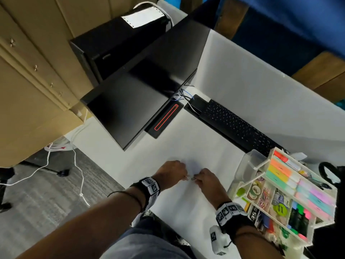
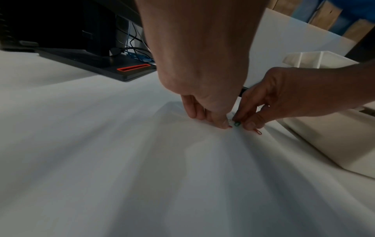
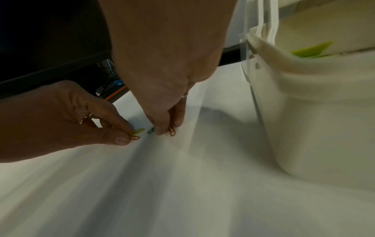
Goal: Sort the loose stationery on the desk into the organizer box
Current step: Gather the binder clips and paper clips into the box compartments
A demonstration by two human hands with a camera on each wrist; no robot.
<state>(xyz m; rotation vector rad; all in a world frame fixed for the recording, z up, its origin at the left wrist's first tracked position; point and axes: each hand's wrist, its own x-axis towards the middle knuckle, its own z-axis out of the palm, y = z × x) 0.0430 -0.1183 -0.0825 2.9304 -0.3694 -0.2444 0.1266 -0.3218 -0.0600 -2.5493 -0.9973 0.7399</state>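
Observation:
Both hands meet low over the white desk [image 1: 196, 146] around several small coloured paper clips. My left hand [image 1: 184, 177] pinches a yellow clip [image 3: 138, 131] and an orange clip [image 3: 134, 137] between thumb and forefinger. Fingers curled, my right hand [image 1: 195, 179] has its tips down on the desk, and a second orange clip [image 3: 172, 132] pokes out between them. A green clip [image 3: 150, 131] lies loose on the desk between the two hands. The white organizer box [image 1: 271, 156] stands just right of my right hand, its compartments holding highlighters, tape rolls and paper clips.
A black keyboard [image 1: 233, 126] lies beyond the hands, running to the organizer's far side. A black monitor base with a red slot [image 1: 165, 118] and cables sits at the far left. The desk edge drops to grey carpet [image 1: 46, 193] on the left.

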